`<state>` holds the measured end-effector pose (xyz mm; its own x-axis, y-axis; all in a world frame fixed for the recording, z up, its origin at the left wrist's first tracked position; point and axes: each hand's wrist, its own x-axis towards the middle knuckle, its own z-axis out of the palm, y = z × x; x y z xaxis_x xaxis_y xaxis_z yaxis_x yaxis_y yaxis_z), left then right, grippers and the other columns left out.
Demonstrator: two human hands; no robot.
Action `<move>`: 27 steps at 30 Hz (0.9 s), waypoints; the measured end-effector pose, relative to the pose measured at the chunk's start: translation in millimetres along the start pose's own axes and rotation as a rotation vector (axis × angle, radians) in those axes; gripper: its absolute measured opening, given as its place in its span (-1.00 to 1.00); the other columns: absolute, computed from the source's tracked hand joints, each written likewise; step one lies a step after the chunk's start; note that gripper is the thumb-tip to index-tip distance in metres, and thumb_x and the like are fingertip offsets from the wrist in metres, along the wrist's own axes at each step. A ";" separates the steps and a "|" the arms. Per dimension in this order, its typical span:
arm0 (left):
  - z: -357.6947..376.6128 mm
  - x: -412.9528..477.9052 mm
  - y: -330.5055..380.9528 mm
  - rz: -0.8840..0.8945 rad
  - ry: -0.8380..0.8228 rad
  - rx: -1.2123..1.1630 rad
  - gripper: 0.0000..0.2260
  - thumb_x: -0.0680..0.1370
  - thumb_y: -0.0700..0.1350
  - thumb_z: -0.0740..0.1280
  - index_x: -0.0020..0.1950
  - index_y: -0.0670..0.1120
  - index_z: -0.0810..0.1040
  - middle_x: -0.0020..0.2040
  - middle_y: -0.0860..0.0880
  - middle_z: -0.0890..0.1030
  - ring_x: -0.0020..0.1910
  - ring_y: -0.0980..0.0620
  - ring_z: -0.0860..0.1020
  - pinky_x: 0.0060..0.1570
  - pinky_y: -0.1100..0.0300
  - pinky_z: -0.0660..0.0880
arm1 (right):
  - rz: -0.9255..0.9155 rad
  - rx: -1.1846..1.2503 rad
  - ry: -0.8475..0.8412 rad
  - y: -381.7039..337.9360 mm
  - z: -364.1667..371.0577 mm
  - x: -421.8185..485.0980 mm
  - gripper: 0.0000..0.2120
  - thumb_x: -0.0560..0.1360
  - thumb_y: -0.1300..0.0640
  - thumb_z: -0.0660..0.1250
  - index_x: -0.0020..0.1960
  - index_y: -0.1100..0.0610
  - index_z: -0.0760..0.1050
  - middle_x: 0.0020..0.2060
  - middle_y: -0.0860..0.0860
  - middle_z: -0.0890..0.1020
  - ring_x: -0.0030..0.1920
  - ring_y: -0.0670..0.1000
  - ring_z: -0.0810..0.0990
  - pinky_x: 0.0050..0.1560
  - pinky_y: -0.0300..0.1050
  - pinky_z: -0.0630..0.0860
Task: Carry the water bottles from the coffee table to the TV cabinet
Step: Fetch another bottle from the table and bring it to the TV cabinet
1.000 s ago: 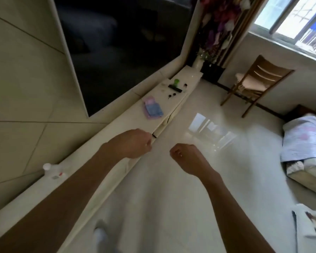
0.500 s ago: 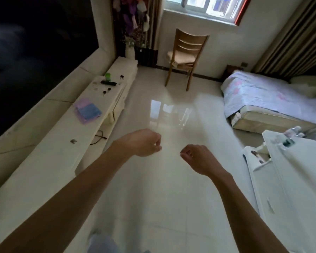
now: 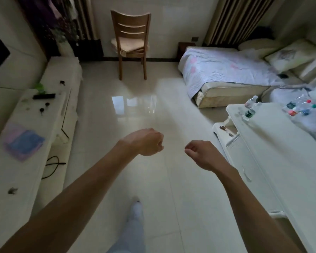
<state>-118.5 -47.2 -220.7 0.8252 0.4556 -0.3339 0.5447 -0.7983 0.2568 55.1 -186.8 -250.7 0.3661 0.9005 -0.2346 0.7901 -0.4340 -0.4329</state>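
1. Head view: you hold nothing. Your left hand [image 3: 144, 141] and right hand [image 3: 202, 154] are both loosely clenched, fingers curled in. They are out in front of you over the floor [image 3: 153, 179], near each other but apart.
2. The water bottles [image 3: 250, 109] lie forward and to the right of your right hand, at the far end of the coffee table [image 3: 281, 152]. The table's long edge runs just right of that forearm. Your right hand is the nearer; the left would have to cross over.
3. Their long axis seems to point up and away from you, but blur hides whether they stand or lean.
4. Farther right of both hands is a bunch of coloured-cap bottles [image 3: 299, 106]. I cannot tell whether it rests on the table or on the covered seat behind.
5. The TV cabinet [image 3: 16, 179] runs along the left of your left arm, well apart from the bottles. A blue and pink cloth [image 3: 22, 141] and a dark remote [image 3: 44, 96] lie on it.
6. The table's lower ledge [image 3: 224, 128] juts toward your right hand and stands nearest your reach. A chair [image 3: 131, 42] stands well ahead, and a black cable [image 3: 53, 165] trails left of your left forearm.
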 end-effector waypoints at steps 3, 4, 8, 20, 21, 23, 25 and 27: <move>-25.8 55.8 -6.9 0.075 -0.030 0.037 -0.73 0.62 0.02 0.19 0.14 -0.11 0.58 0.11 -0.10 0.63 0.11 -0.11 0.58 -0.03 0.15 0.45 | 0.081 0.012 0.018 10.6 -21.1 40.3 -0.80 0.53 0.03 0.27 0.03 0.05 0.63 -0.04 -0.04 0.69 -0.05 -0.04 0.62 0.02 -0.08 0.55; -33.6 73.3 -9.1 0.098 -0.045 0.048 -0.72 0.62 0.02 0.19 0.13 -0.11 0.58 0.10 -0.09 0.64 0.10 -0.11 0.58 -0.02 0.13 0.49 | 0.109 0.019 0.023 14.1 -28.4 52.5 -0.80 0.53 0.03 0.27 0.03 0.05 0.63 -0.04 -0.04 0.69 -0.04 -0.04 0.62 0.02 -0.09 0.55; -60.7 136.1 -10.8 0.196 -0.067 0.082 -0.73 0.61 0.02 0.19 0.10 -0.11 0.57 0.05 -0.10 0.64 0.05 -0.11 0.59 0.05 0.03 0.55 | 0.207 0.045 0.074 26.3 -55.7 85.6 -0.79 0.53 0.02 0.26 0.05 0.05 0.62 -0.03 -0.05 0.68 -0.02 -0.05 0.62 0.02 -0.12 0.53; -79.0 269.0 67.6 0.401 -0.167 0.208 -0.75 0.61 0.05 0.19 0.12 -0.06 0.54 0.07 -0.07 0.60 0.04 -0.10 0.55 0.05 0.01 0.53 | 0.472 0.156 0.151 128.9 -97.9 93.9 -0.79 0.53 0.05 0.26 0.04 0.07 0.62 -0.02 -0.04 0.68 -0.01 -0.02 0.61 0.04 -0.09 0.53; -80.6 279.0 76.3 0.404 -0.175 0.222 -0.75 0.61 0.06 0.19 0.12 -0.06 0.53 0.06 -0.06 0.59 0.03 -0.09 0.55 0.04 0.00 0.53 | 0.480 0.158 0.152 141.5 -102.7 96.1 -0.80 0.53 0.04 0.26 0.03 0.07 0.62 -0.02 -0.04 0.68 -0.02 -0.02 0.61 0.03 -0.09 0.53; -83.3 301.6 94.3 0.398 -0.183 0.248 -0.75 0.61 0.07 0.18 0.12 -0.05 0.53 0.05 -0.05 0.59 0.02 -0.08 0.55 0.03 -0.01 0.53 | 0.496 0.169 0.160 169.1 -114.2 103.6 -0.80 0.53 0.04 0.26 0.02 0.06 0.62 -0.03 -0.05 0.68 -0.01 -0.02 0.61 0.03 -0.09 0.53; -86.0 325.1 114.8 0.395 -0.186 0.266 -0.75 0.61 0.07 0.18 0.13 -0.04 0.53 0.06 -0.04 0.59 0.03 -0.07 0.55 0.04 -0.02 0.53 | 0.485 0.190 0.190 199.3 -127.7 112.5 -0.80 0.52 0.03 0.26 0.01 0.04 0.63 -0.03 -0.06 0.68 0.00 -0.01 0.61 0.04 -0.06 0.54; -91.2 345.7 138.9 0.373 -0.204 0.263 -0.75 0.61 0.08 0.19 0.13 -0.02 0.53 0.08 -0.04 0.59 0.05 -0.06 0.55 0.06 -0.02 0.53 | 0.471 0.183 0.176 225.6 -148.0 118.2 -0.81 0.51 0.03 0.26 -0.01 0.04 0.62 -0.03 -0.05 0.68 -0.01 -0.01 0.61 0.02 -0.08 0.53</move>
<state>256.1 35.4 -217.7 0.8960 0.0552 -0.4406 0.1405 -0.9765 0.1635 349.4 -174.3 -247.3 0.7499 0.5911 -0.2972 0.4275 -0.7758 -0.4641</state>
